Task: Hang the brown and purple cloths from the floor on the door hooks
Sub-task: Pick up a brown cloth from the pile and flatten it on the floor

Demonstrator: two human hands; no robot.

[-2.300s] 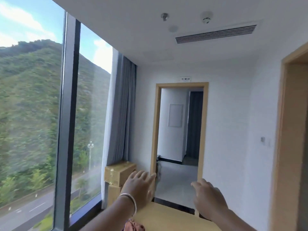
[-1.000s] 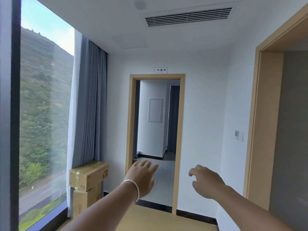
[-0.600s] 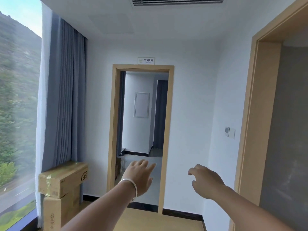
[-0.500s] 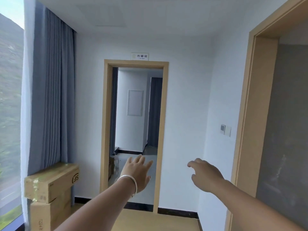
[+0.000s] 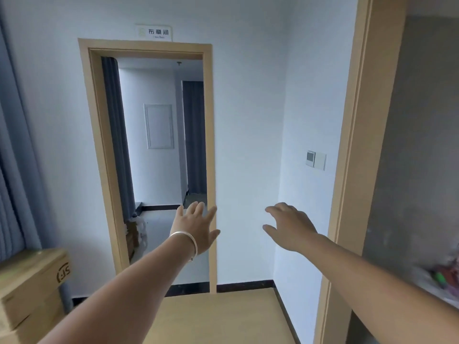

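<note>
Both arms reach forward at waist height, and neither hand holds anything. My left hand (image 5: 196, 227), with a silver bangle on its wrist, has its fingers spread and straight in front of an open doorway (image 5: 159, 170). My right hand (image 5: 289, 225) hangs palm down with loosely bent fingers before the white wall. I see no brown or purple cloth and no door hooks. At the right edge a wooden door frame (image 5: 347, 170) borders a grey surface (image 5: 422, 145).
Stacked cardboard boxes (image 5: 29, 289) stand at the lower left beside a grey-blue curtain (image 5: 12, 157). A wall switch (image 5: 316, 160) sits on the right wall. Blurred colourful stuff (image 5: 444, 276) shows at the far right. Wooden floor (image 5: 218, 316) lies ahead.
The view has turned to the right: the window slid out of sight and the right door frame came closer. Both hands stayed raised and hold nothing.
</note>
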